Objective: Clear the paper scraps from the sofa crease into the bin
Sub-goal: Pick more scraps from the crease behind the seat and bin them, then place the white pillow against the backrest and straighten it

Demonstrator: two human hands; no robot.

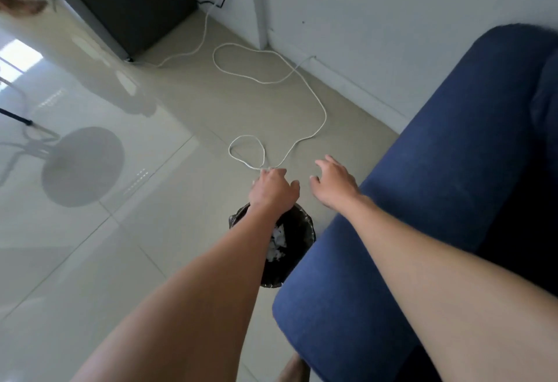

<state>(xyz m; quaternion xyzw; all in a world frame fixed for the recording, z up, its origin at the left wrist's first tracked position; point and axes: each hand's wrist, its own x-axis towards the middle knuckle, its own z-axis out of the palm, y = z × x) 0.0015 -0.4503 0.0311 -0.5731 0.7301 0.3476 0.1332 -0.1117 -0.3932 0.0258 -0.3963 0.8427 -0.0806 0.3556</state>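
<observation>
A small black bin (297, 230) with a bin liner stands on the floor against the blue sofa's armrest (437, 188). White paper scraps (277, 242) lie inside it. My left hand (273, 188) hovers over the bin's far rim, back of the hand up and fingers curled downward, so the palm is hidden. My right hand (333, 184) is stretched out to the right of it, just left of the armrest, fingers spread and nothing in it. My left forearm covers part of the bin's opening. I see no scraps on the sofa.
A white cable (314, 95) loops across the tiled floor beyond the hands, toward the wall. A round fan base (83, 167) stands at the left. A dark cabinet (126, 4) is at the back. A bare foot (294, 369) shows at the bottom edge.
</observation>
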